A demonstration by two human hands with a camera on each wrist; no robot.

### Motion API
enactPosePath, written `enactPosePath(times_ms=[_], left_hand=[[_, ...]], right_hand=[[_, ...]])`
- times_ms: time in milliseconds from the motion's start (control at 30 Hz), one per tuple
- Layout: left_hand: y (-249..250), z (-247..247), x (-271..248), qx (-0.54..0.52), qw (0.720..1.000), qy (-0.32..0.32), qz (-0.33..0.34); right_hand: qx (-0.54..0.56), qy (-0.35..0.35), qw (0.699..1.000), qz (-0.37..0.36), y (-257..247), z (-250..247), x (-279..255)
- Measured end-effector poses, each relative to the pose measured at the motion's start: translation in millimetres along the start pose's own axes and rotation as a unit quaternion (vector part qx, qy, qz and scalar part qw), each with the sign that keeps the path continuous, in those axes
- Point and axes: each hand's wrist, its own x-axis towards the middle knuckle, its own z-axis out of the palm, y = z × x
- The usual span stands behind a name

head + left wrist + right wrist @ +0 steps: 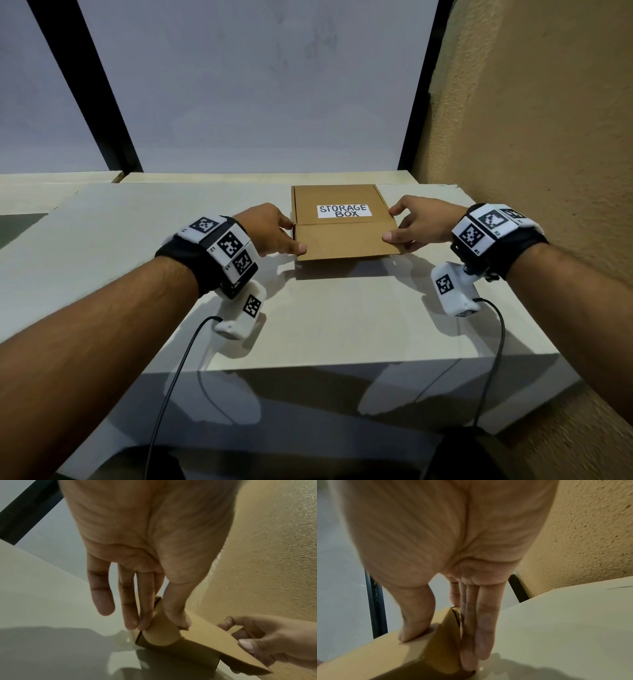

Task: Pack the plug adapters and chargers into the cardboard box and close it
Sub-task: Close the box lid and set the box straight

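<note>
Brown box (342, 222), on the white table (342, 325), toward the far right side, near the rough yellow wall (548, 137). Sits flat, with its lid (339, 197) down. On the lid a white label (344, 211) with the words STORAGE BOX. Near part of the lid bent into a front flap (346, 241), sloping down toward the near side, its edge sticking out a little past the box and not tucked in.

Left hand (270, 229) at the left side of the box, clamped on it. Thumb (178, 615) presses down on top of the lid's left edge. Long fingers (145, 612) lie nearly straight against the left side, beside a round side tab (161, 632) that pokes out there. Little finger apart from the others, touching nothing.

Right hand (424, 222) at the right side of the box, clamped on it too. Thumb (414, 623) lies on top of the lid near the right edge. Fingers (481, 635) close together, flat against the right side, tips down near the table. From the left wrist view, seems to pinch the right corner of the front flap, thumb above and fingers below.

Black bands (226, 246) with white blocks of black-and-white squares on both wrists. A black cable (178, 370) hanging from each, down past the near edge of the table. Behind the table, pale window panes (257, 85) with black bars between.
</note>
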Motion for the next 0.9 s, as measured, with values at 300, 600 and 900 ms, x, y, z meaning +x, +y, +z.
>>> enactPosePath(times_ms=[300,600,900], left_hand=[[0,1,3,0.05,0.998,0.039,0.008],[14,-1,-1,0.257,0.958,0.066,0.109],[9,-13,6,0.236,0.96,0.092,0.117]], right_hand=[[-0.051,0.019,0.998,-0.02,7,1,6],[-0.251,0.058,0.96,-0.111,-4,0,15],[-0.261,0.081,0.955,-0.113,-16,-1,21]])
